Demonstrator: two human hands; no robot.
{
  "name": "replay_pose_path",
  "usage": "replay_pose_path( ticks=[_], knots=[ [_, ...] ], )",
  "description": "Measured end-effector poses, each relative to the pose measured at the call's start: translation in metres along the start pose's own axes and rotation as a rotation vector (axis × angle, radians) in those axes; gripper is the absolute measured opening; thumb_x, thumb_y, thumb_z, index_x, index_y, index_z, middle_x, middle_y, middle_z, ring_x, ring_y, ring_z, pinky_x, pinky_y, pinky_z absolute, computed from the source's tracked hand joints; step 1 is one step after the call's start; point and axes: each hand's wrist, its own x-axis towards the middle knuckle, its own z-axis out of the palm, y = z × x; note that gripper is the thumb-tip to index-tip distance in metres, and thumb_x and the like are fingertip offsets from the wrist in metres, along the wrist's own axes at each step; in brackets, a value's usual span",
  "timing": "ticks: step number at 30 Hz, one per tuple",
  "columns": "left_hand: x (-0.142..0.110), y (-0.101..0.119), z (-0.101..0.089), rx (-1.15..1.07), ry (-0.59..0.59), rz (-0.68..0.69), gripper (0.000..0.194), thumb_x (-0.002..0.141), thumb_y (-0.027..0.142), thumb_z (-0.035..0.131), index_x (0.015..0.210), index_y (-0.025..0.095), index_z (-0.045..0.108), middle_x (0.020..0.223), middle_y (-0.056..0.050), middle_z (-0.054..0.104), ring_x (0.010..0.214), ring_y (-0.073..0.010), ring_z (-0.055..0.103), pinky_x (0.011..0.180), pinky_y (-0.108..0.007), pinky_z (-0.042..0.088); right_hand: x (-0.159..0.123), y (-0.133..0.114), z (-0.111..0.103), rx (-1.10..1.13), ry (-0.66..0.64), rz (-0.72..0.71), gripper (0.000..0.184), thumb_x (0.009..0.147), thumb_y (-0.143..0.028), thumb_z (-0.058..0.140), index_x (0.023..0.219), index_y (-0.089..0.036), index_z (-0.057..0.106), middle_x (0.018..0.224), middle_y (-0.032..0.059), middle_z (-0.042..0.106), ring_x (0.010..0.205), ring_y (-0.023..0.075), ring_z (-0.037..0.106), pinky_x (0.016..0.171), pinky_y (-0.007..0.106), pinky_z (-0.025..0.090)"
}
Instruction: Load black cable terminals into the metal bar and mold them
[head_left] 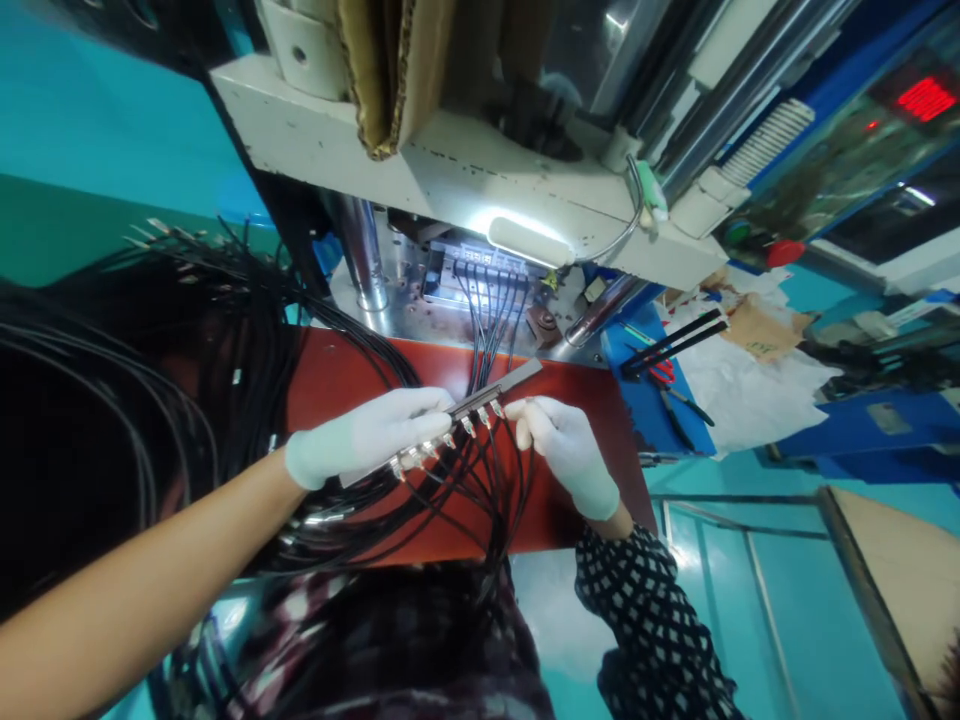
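Note:
My left hand point(386, 425), in a white glove, is closed around a long grey metal bar point(519, 377) held at a slant over the red work surface. Along the bar's lower edge sits a row of several metal connectors point(469, 425), with black cables point(491, 490) hanging from them. My gloved right hand point(559, 440) is at the right end of the row, thumb and fingertips pinched together beside the last connector. Whatever is between those fingertips is too small to make out.
Behind the bar stands a press with a lit metal mould point(480, 275) holding more cable ends. A lamp point(529, 240) hangs above it. Bundled black cables point(225, 290) lie at left. Pliers point(679, 410) rest on a blue board at right, near a red button point(785, 252).

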Motion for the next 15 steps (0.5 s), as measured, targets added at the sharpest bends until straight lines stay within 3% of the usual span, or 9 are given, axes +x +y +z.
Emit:
replay_pose_path(
  ticks=[4,9,15],
  knots=[
    [-0.001,-0.003,-0.001,-0.053,-0.039,0.013,0.034,0.094,0.05,0.053,0.086,0.017,0.05,0.071,0.003,0.05,0.054,-0.0078,0.046,0.045,-0.019,0.038,0.006,-0.007,0.0,-0.045,-0.12,0.022,0.037,0.096,-0.036,0.047,0.063,-0.019,0.052,0.064,-0.0023,0.05,0.062,0.0116,0.045,0.059,0.026,0.033],
    [-0.003,-0.003,-0.002,-0.028,-0.073,0.007,0.034,0.095,0.051,0.052,0.087,0.018,0.05,0.072,0.002,0.051,0.055,-0.0089,0.047,0.045,-0.019,0.038,0.008,-0.004,-0.006,-0.026,-0.255,0.03,0.04,0.097,-0.036,0.043,0.074,-0.016,0.069,0.069,0.0001,0.059,0.062,0.0113,0.046,0.057,0.025,0.033],
    [-0.006,0.004,-0.004,0.134,-0.09,0.018,0.034,0.096,0.052,0.048,0.088,0.019,0.05,0.074,0.002,0.051,0.057,-0.0103,0.048,0.048,-0.021,0.039,0.014,-0.007,-0.012,-0.067,-0.356,0.009,0.042,0.097,-0.034,0.044,0.072,-0.016,0.072,0.063,-0.0001,0.059,0.058,0.0111,0.047,0.056,0.025,0.033]
  ],
)
